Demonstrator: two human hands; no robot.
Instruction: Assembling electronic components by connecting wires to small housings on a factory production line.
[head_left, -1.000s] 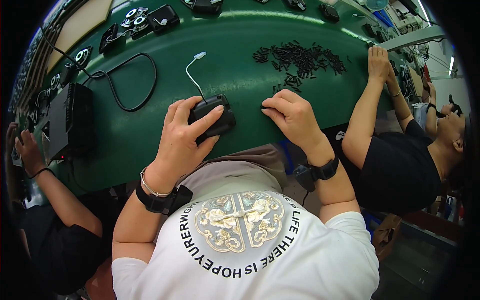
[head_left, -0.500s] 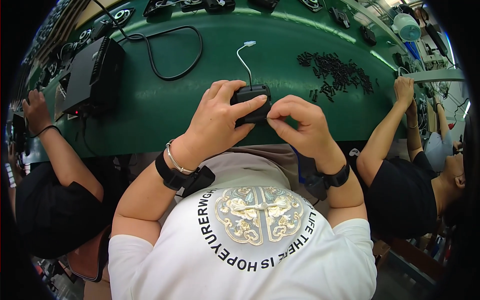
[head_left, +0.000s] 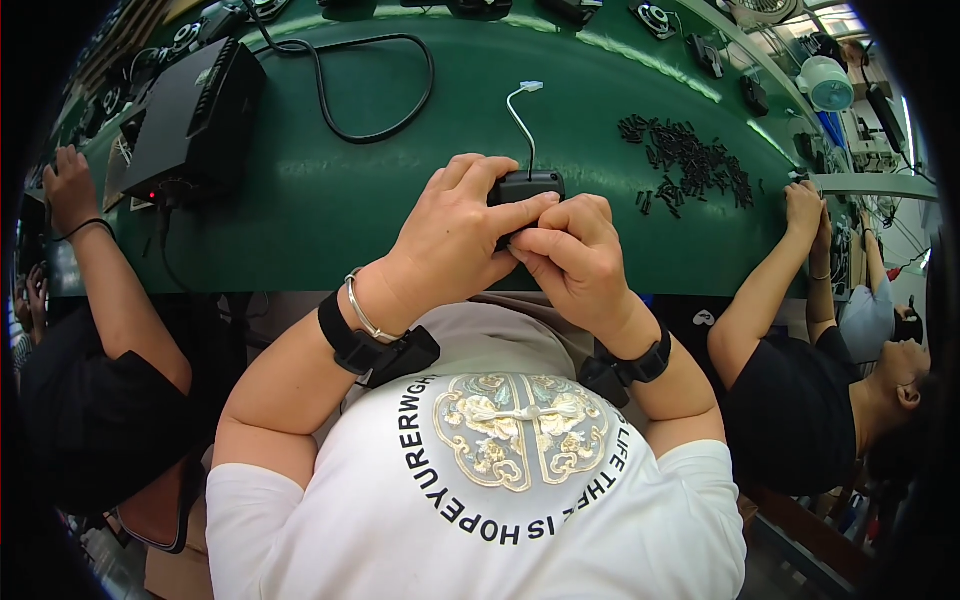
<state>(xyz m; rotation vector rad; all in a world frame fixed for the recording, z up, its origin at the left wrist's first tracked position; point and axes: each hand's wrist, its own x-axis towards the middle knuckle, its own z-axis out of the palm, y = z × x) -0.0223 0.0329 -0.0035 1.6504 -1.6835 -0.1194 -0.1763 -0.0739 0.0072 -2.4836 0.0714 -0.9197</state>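
A small black plastic housing (head_left: 528, 187) is held just above the green table near its front edge. From its far side rises a thin pale cable (head_left: 521, 117) that ends in a white connector plug (head_left: 531, 86). My left hand (head_left: 450, 228) wraps the housing from the left, its index finger across the top. At the housing's near right side, my right hand (head_left: 575, 255) has thumb and index finger pinched together. Anything between those fingertips is hidden. Both hands cover most of the housing's near face.
Small black rod-like pieces (head_left: 695, 165) lie scattered right of my hands. A black box (head_left: 195, 125) with a red light stands at left, beside a looped black cable (head_left: 375, 137). Co-workers' arms (head_left: 120, 285) (head_left: 765, 270) rest at both sides. Speaker-like parts (head_left: 655, 20) line the far edge.
My right hand's pinched fingers have moved left along the housing's near side, closer to my left fingers. The whole view has shifted slightly. My left hand keeps its hold.
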